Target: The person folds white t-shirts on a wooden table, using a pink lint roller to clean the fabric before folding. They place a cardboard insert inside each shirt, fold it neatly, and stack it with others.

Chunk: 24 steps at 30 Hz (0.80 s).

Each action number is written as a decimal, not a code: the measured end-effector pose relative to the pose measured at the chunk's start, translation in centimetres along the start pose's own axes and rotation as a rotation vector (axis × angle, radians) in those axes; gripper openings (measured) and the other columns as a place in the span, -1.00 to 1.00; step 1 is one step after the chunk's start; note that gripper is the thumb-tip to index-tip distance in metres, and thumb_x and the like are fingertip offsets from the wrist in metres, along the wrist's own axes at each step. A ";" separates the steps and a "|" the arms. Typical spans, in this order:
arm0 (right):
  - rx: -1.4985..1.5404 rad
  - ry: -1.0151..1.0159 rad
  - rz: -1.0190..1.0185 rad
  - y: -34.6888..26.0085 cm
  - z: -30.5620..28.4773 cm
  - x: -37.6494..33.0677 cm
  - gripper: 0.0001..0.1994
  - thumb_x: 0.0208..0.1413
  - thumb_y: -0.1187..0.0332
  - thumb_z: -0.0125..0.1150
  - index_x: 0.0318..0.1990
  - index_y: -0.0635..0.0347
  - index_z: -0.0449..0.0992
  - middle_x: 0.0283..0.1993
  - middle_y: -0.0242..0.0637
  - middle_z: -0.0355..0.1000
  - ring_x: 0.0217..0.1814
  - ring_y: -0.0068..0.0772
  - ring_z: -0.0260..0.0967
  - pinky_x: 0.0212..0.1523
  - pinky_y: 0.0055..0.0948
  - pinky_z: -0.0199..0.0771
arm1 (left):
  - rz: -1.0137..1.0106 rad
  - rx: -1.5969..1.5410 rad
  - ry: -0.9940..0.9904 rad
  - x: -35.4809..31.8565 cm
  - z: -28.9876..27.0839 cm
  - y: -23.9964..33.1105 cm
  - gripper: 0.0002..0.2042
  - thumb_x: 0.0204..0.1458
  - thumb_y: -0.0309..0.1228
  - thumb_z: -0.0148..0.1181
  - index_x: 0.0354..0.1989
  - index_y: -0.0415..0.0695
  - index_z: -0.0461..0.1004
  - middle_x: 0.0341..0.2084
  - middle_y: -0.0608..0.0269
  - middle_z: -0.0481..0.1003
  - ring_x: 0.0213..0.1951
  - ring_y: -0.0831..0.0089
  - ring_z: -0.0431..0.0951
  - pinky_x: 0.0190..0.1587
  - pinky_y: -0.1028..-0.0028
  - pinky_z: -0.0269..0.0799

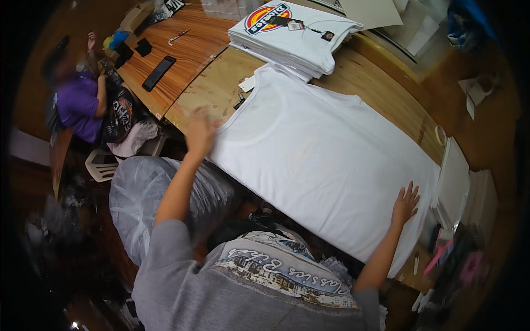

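White cotton T-shirt [326, 160] lying flat along wooden worktop [215, 88], long axis upper-left to lower-right | left hand [200, 135] spread, blurred, hovering at collar end | right hand [406, 203] pressing, fingers splayed, on hem end.

A plain white cotton T-shirt [326, 165] lies spread flat on the worn wooden bench [210, 88]. The left hand [200, 135], blurred, is at its near shoulder edge. The right hand [406, 204] rests flat, fingers spread, on the hem end. A stack of folded white shirts [295, 36] sits beyond the collar.

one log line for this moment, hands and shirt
left hand: open, at edge of flat white cotton t-shirt | right hand: open, flat on its hem | behind: stack of folded white t-shirts | surface: wooden table
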State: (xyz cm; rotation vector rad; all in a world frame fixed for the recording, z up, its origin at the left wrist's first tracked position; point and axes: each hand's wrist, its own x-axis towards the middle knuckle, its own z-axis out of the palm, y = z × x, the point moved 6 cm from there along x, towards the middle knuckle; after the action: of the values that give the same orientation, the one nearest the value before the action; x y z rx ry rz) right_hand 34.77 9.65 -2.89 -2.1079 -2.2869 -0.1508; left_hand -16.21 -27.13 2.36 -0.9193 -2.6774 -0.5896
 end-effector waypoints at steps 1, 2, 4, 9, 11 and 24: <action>0.001 0.004 -0.001 -0.1 0.0 0.1 -0.55 0.09 -0.03 -0.37 0.16 -0.35 -0.03 0.28 -0.48 -0.20 0.30 -0.23 -0.28 0.13 0.08 -0.22 | -0.180 -0.009 0.097 -0.5 -1.5 -2.0 -0.57 -0.11 -0.18 0.04 -0.14 -0.24 0.27 -0.19 -0.03 0.31 -0.07 0.07 0.24 -0.09 0.24 0.18; -0.002 0.005 -0.002 -0.1 0.0 0.1 -0.55 0.09 -0.03 -0.37 0.16 -0.35 -0.02 0.28 -0.48 -0.20 0.30 -0.23 -0.28 0.13 0.09 -0.22 | -0.288 -0.005 0.102 -1.5 -2.0 -3.9 -0.54 -0.15 -0.15 0.09 -0.17 -0.25 0.29 -0.25 -0.03 0.32 -0.11 0.06 0.25 -0.13 0.24 0.20; 0.015 -0.005 0.013 -0.2 0.0 0.2 -0.56 0.10 -0.03 -0.38 0.16 -0.34 -0.01 0.28 -0.44 -0.20 0.30 -0.24 -0.28 0.12 0.09 -0.22 | -0.293 0.120 0.030 -3.6 -2.1 -4.1 -0.58 -0.21 -0.19 0.17 -0.22 -0.21 0.32 -0.31 0.01 0.30 -0.18 0.11 0.27 -0.16 0.26 0.21; 0.031 0.063 0.099 -1.6 -0.6 -0.5 -0.60 0.08 0.14 -0.24 0.12 -0.25 0.08 0.25 -0.27 -0.16 0.29 -0.27 -0.27 0.10 0.08 -0.16 | 0.292 -0.338 0.008 -6.3 0.1 7.0 -0.78 -0.34 -0.54 0.19 -0.42 -0.20 0.40 -0.36 0.07 0.29 -0.30 0.19 0.31 -0.22 0.32 0.25; 0.088 0.144 -0.087 -5.0 -1.5 -2.2 -0.60 0.02 0.31 -0.11 0.08 -0.16 0.16 0.23 -0.24 -0.10 0.29 -0.29 -0.24 0.09 0.04 -0.11 | 0.389 -0.617 -0.297 -8.2 2.4 13.2 -0.83 -0.32 -0.56 0.18 -0.46 -0.18 0.43 -0.41 0.13 0.33 -0.29 0.24 0.33 -0.23 0.40 0.28; 0.224 0.294 -0.203 -6.9 -0.7 -5.0 -0.68 -0.03 0.34 -0.09 -0.05 -0.08 0.32 0.09 -0.27 0.12 0.18 -0.33 -0.04 0.05 -0.06 -0.04 | 0.740 -0.585 -0.363 -10.8 5.1 22.3 -0.95 -0.29 -0.59 0.04 -0.59 -0.20 0.34 -0.47 0.11 0.31 -0.33 0.19 0.27 -0.25 0.35 0.24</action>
State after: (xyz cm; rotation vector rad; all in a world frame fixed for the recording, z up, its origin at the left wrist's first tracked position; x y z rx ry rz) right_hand 28.30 4.07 -2.98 -1.6273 -2.2174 -0.1856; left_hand 5.65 -14.51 0.50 -2.2060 -2.1578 -1.1018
